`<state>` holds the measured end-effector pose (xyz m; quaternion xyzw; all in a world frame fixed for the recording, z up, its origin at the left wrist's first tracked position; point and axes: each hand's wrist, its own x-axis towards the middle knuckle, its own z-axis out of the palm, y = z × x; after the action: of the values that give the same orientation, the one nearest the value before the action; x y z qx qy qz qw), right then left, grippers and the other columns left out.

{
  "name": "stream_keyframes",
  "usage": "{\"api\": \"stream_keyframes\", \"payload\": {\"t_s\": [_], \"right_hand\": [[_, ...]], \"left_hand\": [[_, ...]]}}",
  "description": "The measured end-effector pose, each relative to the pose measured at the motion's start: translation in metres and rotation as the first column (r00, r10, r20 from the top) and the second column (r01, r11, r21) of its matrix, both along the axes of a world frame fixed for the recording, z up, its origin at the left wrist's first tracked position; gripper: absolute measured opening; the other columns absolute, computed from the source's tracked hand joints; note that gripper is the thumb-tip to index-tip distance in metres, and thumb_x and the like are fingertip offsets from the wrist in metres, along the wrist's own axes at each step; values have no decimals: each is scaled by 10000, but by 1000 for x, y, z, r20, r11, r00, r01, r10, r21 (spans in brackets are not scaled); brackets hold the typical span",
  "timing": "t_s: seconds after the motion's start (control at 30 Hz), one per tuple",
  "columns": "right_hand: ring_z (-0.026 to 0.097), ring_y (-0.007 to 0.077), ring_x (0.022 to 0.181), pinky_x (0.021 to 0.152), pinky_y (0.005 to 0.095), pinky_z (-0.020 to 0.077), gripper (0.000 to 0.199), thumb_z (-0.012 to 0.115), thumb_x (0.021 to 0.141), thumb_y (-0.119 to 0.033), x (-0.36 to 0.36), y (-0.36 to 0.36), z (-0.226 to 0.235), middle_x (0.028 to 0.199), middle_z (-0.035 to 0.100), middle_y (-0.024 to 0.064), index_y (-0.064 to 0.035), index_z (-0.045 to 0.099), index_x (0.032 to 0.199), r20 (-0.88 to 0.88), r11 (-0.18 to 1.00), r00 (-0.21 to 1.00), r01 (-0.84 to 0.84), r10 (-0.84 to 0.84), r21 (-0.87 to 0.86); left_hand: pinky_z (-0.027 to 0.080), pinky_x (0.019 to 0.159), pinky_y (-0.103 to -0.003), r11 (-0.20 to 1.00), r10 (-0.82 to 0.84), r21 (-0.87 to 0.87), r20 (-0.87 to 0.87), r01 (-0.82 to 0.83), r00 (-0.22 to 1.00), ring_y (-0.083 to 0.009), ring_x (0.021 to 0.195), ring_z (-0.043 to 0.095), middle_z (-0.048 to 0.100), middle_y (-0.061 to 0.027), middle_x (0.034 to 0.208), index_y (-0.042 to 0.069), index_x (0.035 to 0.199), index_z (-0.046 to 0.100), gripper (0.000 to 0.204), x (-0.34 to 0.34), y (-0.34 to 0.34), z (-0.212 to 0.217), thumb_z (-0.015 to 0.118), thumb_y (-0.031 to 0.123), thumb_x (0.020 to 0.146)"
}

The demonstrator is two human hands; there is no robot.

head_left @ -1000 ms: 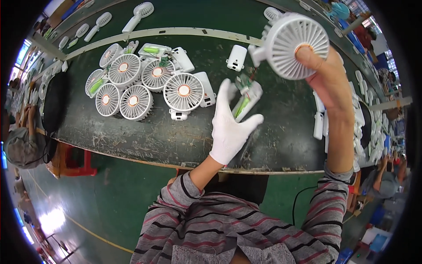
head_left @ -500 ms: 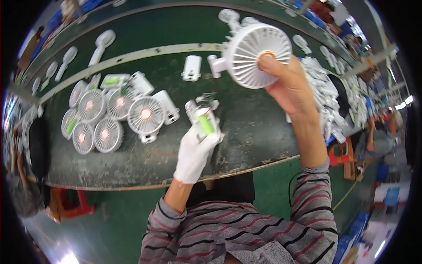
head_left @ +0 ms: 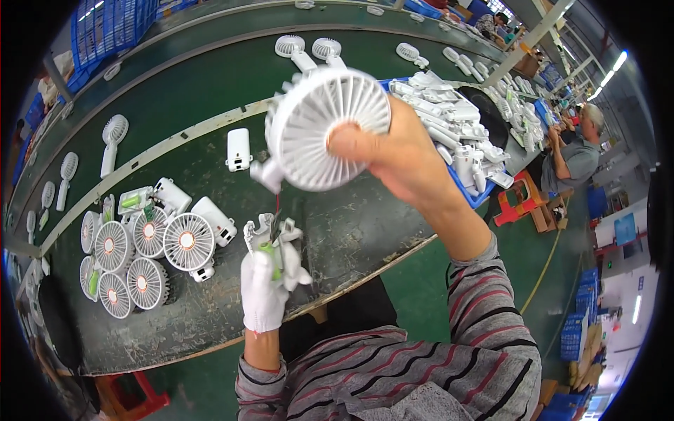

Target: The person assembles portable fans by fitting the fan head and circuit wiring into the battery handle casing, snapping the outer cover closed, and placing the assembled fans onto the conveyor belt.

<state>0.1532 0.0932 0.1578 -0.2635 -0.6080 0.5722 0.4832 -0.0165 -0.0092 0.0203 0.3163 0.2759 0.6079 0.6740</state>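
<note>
My right hand is bare and grips a white round fan head, thumb on the hub and fingers hidden behind. Motion blurs the fan head a little. Below it, my left hand, in a white glove, holds an opened white fan handle with a green battery inside. Between fan head and handle runs a thin reddish wire. Left of my gloved hand, several fan heads lie grouped on the dark worktable, with white handle housings beside them.
A single white housing lies beyond the fan head. To the right, a blue tray is heaped with white casing parts. Assembled handheld fans rest on the green conveyor. A person sits at the far right.
The view has swung toward the right. The fan head has tilted and now hangs more directly above the handle. Both hands keep their hold.
</note>
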Motion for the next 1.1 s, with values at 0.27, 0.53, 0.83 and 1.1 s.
{"api": "stream_keyframes", "payload": {"t_s": [0.27, 0.53, 0.83, 1.1], "right_hand": [[607, 194, 1010, 879, 316, 479, 669, 887, 558, -154, 4, -63, -16, 1087, 612, 118, -21, 498, 1085, 459, 929, 857, -335, 232, 156], [595, 104, 856, 773, 252, 476, 468, 757, 713, -175, 12, -21, -43, 959, 633, 50, 2, 555, 1097, 393, 993, 912, 122, -116, 9], [598, 115, 845, 774, 256, 474, 525, 749, 743, -301, 4, -2, -72, 947, 640, 83, 30, 561, 1104, 356, 988, 934, 88, -39, -123], [597, 122, 834, 772, 262, 471, 496, 765, 715, -286, 13, 14, -65, 924, 650, 83, 30, 600, 1060, 502, 992, 861, -28, 85, -120]], "left_hand": [[462, 621, -230, 939, 44, -342, 0, -41, 999, -105, 685, 550, 555, -32, 806, -36, 1107, 522, 361, -1, 10, -16, 617, 213, 863], [557, 623, -363, 921, -211, -292, 183, 258, 960, -141, 506, 497, 476, -69, 679, -23, 1087, 487, 250, 11, 0, 14, 500, 32, 843], [564, 600, -382, 845, -352, -306, 297, 438, 888, -201, 482, 554, 568, -170, 805, 29, 1268, 355, 380, 8, -7, 16, 284, 16, 894], [571, 577, -373, 862, -393, -266, 187, 431, 900, -239, 523, 618, 594, -258, 957, 63, 1322, 299, 399, 8, -9, 22, 309, 101, 925]]}}
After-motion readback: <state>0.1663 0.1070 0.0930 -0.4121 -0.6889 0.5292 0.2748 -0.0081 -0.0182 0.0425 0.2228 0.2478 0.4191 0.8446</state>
